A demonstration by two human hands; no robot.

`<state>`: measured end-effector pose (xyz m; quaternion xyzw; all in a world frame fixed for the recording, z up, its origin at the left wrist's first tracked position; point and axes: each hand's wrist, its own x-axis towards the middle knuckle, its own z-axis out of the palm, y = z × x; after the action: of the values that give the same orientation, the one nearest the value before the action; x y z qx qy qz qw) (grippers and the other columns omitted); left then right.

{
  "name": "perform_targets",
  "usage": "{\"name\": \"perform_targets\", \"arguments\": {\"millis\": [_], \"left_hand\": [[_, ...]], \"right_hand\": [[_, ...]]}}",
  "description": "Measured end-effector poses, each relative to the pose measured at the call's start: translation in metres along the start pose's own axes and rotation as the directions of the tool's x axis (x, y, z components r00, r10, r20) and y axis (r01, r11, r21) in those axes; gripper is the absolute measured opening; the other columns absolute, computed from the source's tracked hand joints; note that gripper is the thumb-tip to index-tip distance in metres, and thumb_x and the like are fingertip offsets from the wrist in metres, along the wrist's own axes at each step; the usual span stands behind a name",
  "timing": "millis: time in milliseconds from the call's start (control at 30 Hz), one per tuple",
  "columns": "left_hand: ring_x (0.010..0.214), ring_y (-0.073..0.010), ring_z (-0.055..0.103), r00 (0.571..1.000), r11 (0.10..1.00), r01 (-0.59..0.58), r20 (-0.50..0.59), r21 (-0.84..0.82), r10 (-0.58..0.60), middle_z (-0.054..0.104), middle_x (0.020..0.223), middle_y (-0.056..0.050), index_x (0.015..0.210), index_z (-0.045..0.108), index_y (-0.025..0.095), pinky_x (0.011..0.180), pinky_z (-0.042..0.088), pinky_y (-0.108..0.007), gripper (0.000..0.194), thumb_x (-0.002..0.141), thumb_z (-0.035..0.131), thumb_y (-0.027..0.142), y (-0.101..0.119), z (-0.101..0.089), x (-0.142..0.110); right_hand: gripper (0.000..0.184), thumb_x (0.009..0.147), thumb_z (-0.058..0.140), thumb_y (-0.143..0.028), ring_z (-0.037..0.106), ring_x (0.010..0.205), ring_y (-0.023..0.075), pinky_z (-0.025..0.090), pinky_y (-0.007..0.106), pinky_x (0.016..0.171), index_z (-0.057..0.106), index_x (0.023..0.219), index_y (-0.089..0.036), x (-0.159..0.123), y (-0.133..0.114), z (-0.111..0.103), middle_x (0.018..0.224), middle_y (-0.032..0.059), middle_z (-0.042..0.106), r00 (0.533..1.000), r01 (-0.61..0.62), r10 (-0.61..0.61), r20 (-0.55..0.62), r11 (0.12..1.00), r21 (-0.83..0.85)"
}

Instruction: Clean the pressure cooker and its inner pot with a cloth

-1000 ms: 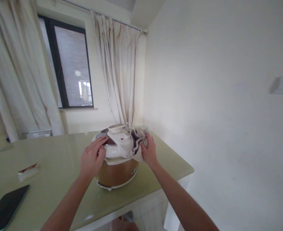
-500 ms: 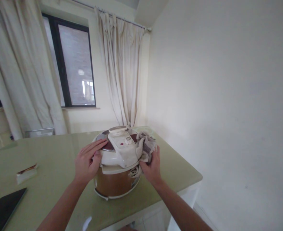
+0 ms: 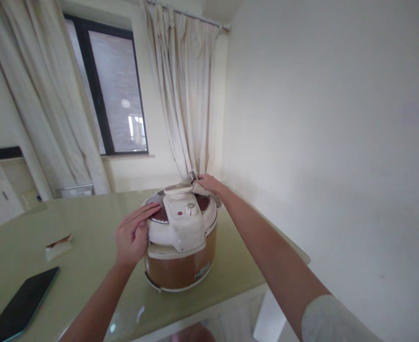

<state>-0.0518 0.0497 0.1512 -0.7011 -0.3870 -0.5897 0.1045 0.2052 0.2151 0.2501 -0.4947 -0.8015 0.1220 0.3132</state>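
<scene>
A rice cooker [image 3: 181, 268] with a brown body and a white lid stands upright on the green table [image 3: 98, 228]. My left hand [image 3: 134, 235] rests on the left of the lid, its fingers stretched flat over the dark red panel and nothing held. At the far right of the lid, my right hand [image 3: 211, 184] is closed on a crumpled grey-beige cloth [image 3: 201, 189], pressing it to the back rim. Part of the cloth is hidden behind the lid's handle and my fingers. A dial and a red button show on the lid's front.
On the left of the table lie a dark tablet [image 3: 24, 301] and a small white packet [image 3: 59, 247]. A plain wall [image 3: 319, 142] runs along the right side. Curtains [image 3: 184, 95] and a window [image 3: 118, 90] stand behind the table.
My right hand has moved the cloth from the front right side of the rice cooker to its back rim. The left hand stays on the lid. The view has shifted slightly.
</scene>
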Motion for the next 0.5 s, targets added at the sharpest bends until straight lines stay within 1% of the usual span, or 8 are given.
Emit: {"name": "perform_targets", "arguments": {"millis": [67, 133, 233, 333, 400, 467, 500], "left_hand": [[0.123, -0.0259, 0.073, 1.0, 1.0, 0.002, -0.007, 0.015, -0.002, 0.081, 0.121, -0.008, 0.11, 0.082, 0.021, 0.113, 0.054, -0.048, 0.043, 0.101, 0.04, 0.03, 0.002, 0.0, 0.001], [0.122, -0.0259, 0.073, 1.0, 1.0, 0.003, -0.009, 0.017, -0.003, 0.081, 0.122, -0.008, 0.11, 0.082, 0.02, 0.113, 0.055, -0.048, 0.044, 0.1, 0.04, 0.03, 0.002, 0.001, 0.001], [0.123, -0.0261, 0.073, 1.0, 1.0, 0.013, -0.005, 0.006, -0.013, 0.081, 0.122, -0.008, 0.11, 0.081, 0.02, 0.113, 0.055, -0.049, 0.043, 0.1, 0.04, 0.029, 0.002, 0.001, 0.0], [0.123, -0.0268, 0.072, 1.0, 1.0, 0.017, -0.006, -0.001, -0.017, 0.081, 0.123, -0.009, 0.111, 0.081, 0.021, 0.114, 0.053, -0.05, 0.043, 0.101, 0.04, 0.03, 0.001, 0.002, 0.0], [0.123, -0.0272, 0.072, 1.0, 1.0, 0.01, -0.014, -0.01, -0.01, 0.081, 0.122, -0.01, 0.111, 0.081, 0.021, 0.114, 0.053, -0.051, 0.043, 0.102, 0.041, 0.031, 0.001, 0.002, 0.0], [0.123, -0.0272, 0.072, 1.0, 1.0, 0.007, -0.014, -0.02, -0.007, 0.081, 0.122, -0.01, 0.111, 0.081, 0.02, 0.114, 0.053, -0.05, 0.043, 0.102, 0.041, 0.031, 0.0, 0.002, -0.001], [0.123, -0.027, 0.072, 1.0, 1.0, 0.007, -0.014, -0.023, -0.007, 0.081, 0.122, -0.009, 0.111, 0.081, 0.021, 0.114, 0.053, -0.05, 0.043, 0.102, 0.041, 0.031, -0.001, 0.002, -0.001]], "right_hand": [[0.015, 0.095, 0.067, -0.028, 0.068, 0.098, 0.0248, 0.051, 0.038, 0.093, 0.08, 0.094, -0.021, -0.005, 0.0, 0.0, 0.098, 0.0061, 0.077, 1.0, 0.016, -0.016, -0.014, 1.0, 0.01], [0.017, 0.097, 0.064, -0.028, 0.066, 0.101, 0.0232, 0.049, 0.036, 0.097, 0.08, 0.097, -0.021, -0.023, 0.0, -0.007, 0.099, 0.0047, 0.075, 0.998, 0.061, -0.06, -0.022, 0.998, 0.02], [0.021, 0.097, 0.066, -0.033, 0.062, 0.101, 0.0231, 0.048, 0.036, 0.098, 0.08, 0.109, -0.023, -0.072, -0.003, -0.024, 0.098, 0.0043, 0.068, 0.981, 0.191, -0.191, -0.022, 0.981, -0.031], [0.033, 0.095, 0.069, -0.04, 0.059, 0.103, 0.0252, 0.048, 0.039, 0.099, 0.076, 0.122, -0.024, -0.127, -0.003, -0.041, 0.106, 0.0069, 0.061, 0.942, 0.33, -0.334, -0.018, 0.936, -0.122], [0.039, 0.09, 0.073, -0.038, 0.06, 0.104, 0.0254, 0.049, 0.039, 0.099, 0.074, 0.127, -0.024, -0.148, 0.0, -0.048, 0.11, 0.0074, 0.061, 0.939, 0.337, -0.342, -0.025, 0.934, -0.122], [0.041, 0.085, 0.077, -0.033, 0.062, 0.101, 0.0251, 0.049, 0.038, 0.097, 0.074, 0.125, -0.024, -0.149, 0.007, -0.049, 0.109, 0.007, 0.063, 0.96, 0.269, -0.274, -0.051, 0.959, -0.087], [0.039, 0.082, 0.078, -0.03, 0.063, 0.099, 0.0253, 0.05, 0.037, 0.096, 0.076, 0.12, -0.023, -0.142, 0.012, -0.047, 0.106, 0.0068, 0.066, 0.975, 0.204, -0.207, -0.083, 0.978, -0.041]]}}
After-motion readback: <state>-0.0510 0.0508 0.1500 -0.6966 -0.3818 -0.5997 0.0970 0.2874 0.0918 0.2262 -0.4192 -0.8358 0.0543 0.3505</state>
